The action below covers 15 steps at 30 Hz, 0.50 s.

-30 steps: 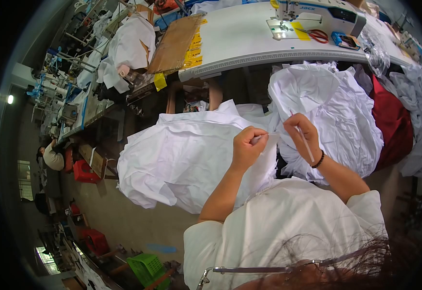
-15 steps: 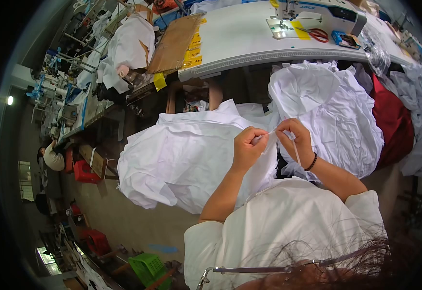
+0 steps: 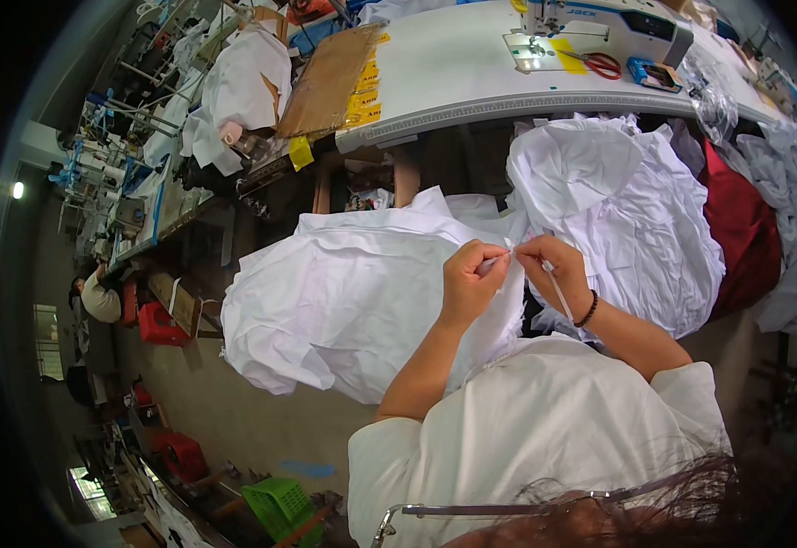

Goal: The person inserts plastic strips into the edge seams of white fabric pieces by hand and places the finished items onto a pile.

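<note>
My left hand (image 3: 473, 281) is closed in a pinch on a narrow white fabric strip (image 3: 558, 294). Close beside it, fingertips almost touching, my right hand (image 3: 555, 269) pinches the same strip, and a tail of it hangs down across the palm towards the wrist with the dark bead bracelet (image 3: 587, 309). Fingers hide most of the strip between the hands. Below and to the left, a heap of white fabric (image 3: 353, 283) lies spread out. A second crumpled white bundle (image 3: 640, 228) bulges behind and to the right of my right hand.
Ahead stands a white sewing table (image 3: 453, 68) with a sewing machine (image 3: 636, 32), red-handled scissors (image 3: 604, 65) and a small blue box (image 3: 654, 75). Red cloth (image 3: 738, 233) hangs at right. A green basket (image 3: 279, 507) is on the floor; another person (image 3: 101, 300) sits far left.
My right hand has shifted slightly left and down, bringing its fingertips nearer to my left hand's. The hanging tail of the strip has swung a little. The fabric heaps look unchanged.
</note>
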Tool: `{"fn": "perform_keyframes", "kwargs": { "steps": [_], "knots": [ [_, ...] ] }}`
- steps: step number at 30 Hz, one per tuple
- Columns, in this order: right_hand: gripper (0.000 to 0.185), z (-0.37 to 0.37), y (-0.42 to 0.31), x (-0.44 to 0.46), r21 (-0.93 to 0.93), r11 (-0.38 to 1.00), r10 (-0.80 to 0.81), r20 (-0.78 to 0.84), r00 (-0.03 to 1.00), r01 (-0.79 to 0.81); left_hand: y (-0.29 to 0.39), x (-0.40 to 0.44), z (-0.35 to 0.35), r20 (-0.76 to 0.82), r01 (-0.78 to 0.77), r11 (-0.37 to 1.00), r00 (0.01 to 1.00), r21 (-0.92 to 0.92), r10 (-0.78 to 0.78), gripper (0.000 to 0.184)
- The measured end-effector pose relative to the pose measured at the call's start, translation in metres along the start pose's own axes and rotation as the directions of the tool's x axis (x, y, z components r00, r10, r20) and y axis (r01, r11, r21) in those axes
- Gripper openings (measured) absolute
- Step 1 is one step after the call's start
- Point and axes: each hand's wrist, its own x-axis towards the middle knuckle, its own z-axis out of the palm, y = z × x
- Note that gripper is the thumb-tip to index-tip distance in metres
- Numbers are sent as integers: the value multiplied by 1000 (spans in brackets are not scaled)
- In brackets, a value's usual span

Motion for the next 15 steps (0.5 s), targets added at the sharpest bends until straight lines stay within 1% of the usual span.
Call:
{"fn": "perform_keyframes", "kwargs": {
  "steps": [1,2,3,4,6,7,9,10,12,13,15],
  "knots": [
    [9,-1,0,1,0,1000,0,1,1000,0,1,0,0,-4,-24,1000,1000,14,24,3],
    [10,-3,1,2,-18,999,-43,4,999,43,-1,0,-1,-4,-23,1000,1000,13,23,3],
    [12,-4,2,4,-35,996,-85,9,996,86,-3,0,-1,1,-8,1000,1000,16,8,3],
    [12,-4,5,6,-35,996,-85,8,996,85,-6,0,-2,7,7,1000,1000,18,-7,3],
    [15,-3,11,10,99,987,-128,38,991,123,-8,0,-2,8,0,1000,1000,21,0,3],
    [15,-2,12,10,99,987,-127,38,991,123,-8,0,-2,10,-7,1000,1000,23,7,3],
    [14,-1,13,11,206,976,-85,65,994,70,-7,0,-2,11,1,1000,1000,15,-1,3],
    [14,-2,13,11,206,976,-86,65,994,71,-6,0,-2,12,9,1000,1000,7,-9,3],
    [10,-5,14,9,250,952,131,194,972,-178,-4,0,-3,11,9,1000,1000,17,-9,3],
    [10,-6,12,10,250,952,131,194,972,-178,-2,0,-3,10,7,1000,1000,26,-8,3],
    [11,-8,7,12,237,930,223,241,945,-280,2,1,-3,8,11,1000,1000,22,-12,3]
  ]
}}
